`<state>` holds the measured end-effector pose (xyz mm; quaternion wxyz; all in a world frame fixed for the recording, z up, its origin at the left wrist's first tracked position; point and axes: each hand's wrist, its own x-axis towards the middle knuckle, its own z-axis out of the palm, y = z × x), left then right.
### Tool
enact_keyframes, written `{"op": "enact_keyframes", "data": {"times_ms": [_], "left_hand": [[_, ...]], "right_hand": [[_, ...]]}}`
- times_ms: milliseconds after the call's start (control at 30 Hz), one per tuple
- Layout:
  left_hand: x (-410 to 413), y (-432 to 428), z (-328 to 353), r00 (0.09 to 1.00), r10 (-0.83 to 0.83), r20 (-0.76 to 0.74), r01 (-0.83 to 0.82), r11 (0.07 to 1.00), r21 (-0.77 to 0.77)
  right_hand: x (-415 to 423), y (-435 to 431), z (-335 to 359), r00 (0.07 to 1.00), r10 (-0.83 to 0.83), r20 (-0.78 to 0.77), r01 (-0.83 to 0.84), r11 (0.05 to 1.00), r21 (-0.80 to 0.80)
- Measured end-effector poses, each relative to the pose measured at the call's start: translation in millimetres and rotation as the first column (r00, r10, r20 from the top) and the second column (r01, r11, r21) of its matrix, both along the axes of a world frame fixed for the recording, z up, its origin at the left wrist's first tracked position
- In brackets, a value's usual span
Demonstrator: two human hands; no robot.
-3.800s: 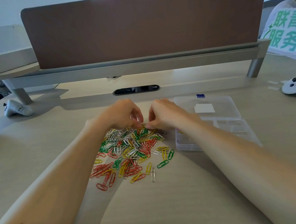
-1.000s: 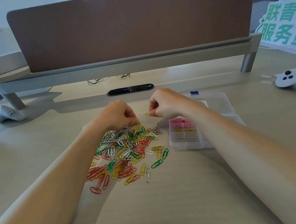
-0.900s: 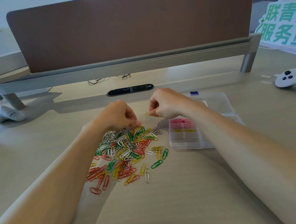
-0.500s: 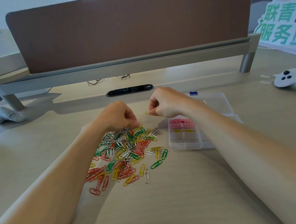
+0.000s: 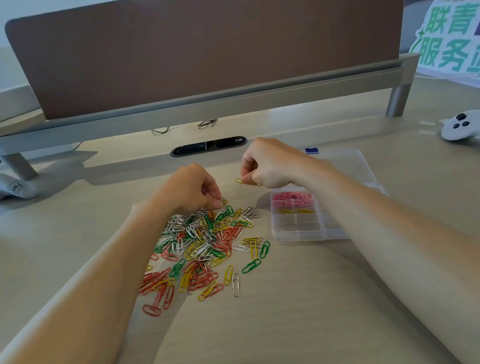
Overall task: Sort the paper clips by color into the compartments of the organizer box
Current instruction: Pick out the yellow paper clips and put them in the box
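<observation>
Lying near the desk's (image 5: 270,334) left edge, a grey pouch (image 5: 10,190) sits well apart from the work. The left hand (image 5: 188,189) rests at the far rim of the paper clip heap (image 5: 206,245), its fingers curled, with thumb and forefinger pinching the far-edge yellow clip (image 5: 224,202) down on the desk. The heap is a loose mix of red, green, yellow, white and silver clips. It is dense at the middle, and stragglers thin out toward its near and right borders. Bare desk shows between the two forearms on the near side of the heap. A band of bare desk also runs from the hands back to the dark cable slot (image 5: 208,145), under the brown divider panel (image 5: 196,43).

The right hand (image 5: 271,164) is raised just beyond the heap's far-right corner, its fingers clenched around the lifted yellow clip (image 5: 243,181), which pokes out leftward. A narrow strip of bare desk separates the heap from the clear organizer box (image 5: 301,231). In the box, pink clips (image 5: 292,199) fill a far-left compartment and a few yellow clips (image 5: 294,211) lie in the one just nearer. The right forearm crosses the box's right side and hides those compartments. The open lid (image 5: 353,163) lies flat behind the box. A white game controller (image 5: 466,125) rests near the desk's right edge.
</observation>
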<state>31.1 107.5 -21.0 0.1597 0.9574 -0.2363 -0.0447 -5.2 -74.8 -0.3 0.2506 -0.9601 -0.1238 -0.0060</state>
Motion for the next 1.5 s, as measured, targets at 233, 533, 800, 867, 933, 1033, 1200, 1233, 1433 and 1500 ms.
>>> {"op": "enact_keyframes", "data": {"times_ms": [233, 533, 800, 867, 933, 1033, 1200, 1233, 1433, 1500], "left_hand": [[0, -5, -1, 0.999, -0.04, 0.011, 0.039, 0.994, 0.103], [-13, -17, 17, 0.993, -0.07, 0.094, 0.081, 0.99, -0.119], [-43, -68, 28, 0.966, -0.256, -0.027, 0.235, 0.92, -0.314], [-42, -77, 29, 0.963, -0.269, -0.029, 0.254, 0.934, -0.25], [-41, -85, 30, 0.957, -0.289, -0.022, 0.281, 0.944, -0.175], [-42, -95, 29, 0.951, -0.308, -0.017, 0.306, 0.949, -0.072], [-42, -98, 28, 0.951, -0.308, -0.01, 0.306, 0.947, -0.094], [-43, -98, 29, 0.951, -0.307, -0.022, 0.303, 0.946, -0.112], [-53, -87, 33, 0.948, -0.302, -0.101, 0.269, 0.929, -0.256], [-56, -79, 36, 0.955, -0.294, -0.049, 0.271, 0.926, -0.262]], "right_hand": [[-9, -11, 9, 1.0, -0.01, 0.003, 0.01, 1.0, 0.003], [-43, -54, 15, 0.984, -0.012, -0.179, 0.005, 0.999, -0.04], [-42, -70, 9, 0.969, -0.022, -0.245, 0.051, 0.992, 0.113], [-42, -77, 11, 0.971, -0.034, -0.236, 0.076, 0.983, 0.168], [-42, -83, 12, 0.971, -0.064, -0.232, 0.116, 0.97, 0.216], [-42, -90, 12, 0.967, -0.103, -0.233, 0.162, 0.954, 0.251], [-42, -91, 15, 0.966, -0.097, -0.24, 0.161, 0.951, 0.264], [-43, -91, 15, 0.967, -0.096, -0.238, 0.159, 0.952, 0.262], [-46, -85, 18, 0.972, -0.073, -0.224, 0.125, 0.965, 0.23], [-47, -83, 19, 0.976, -0.064, -0.209, 0.111, 0.968, 0.224]]}}
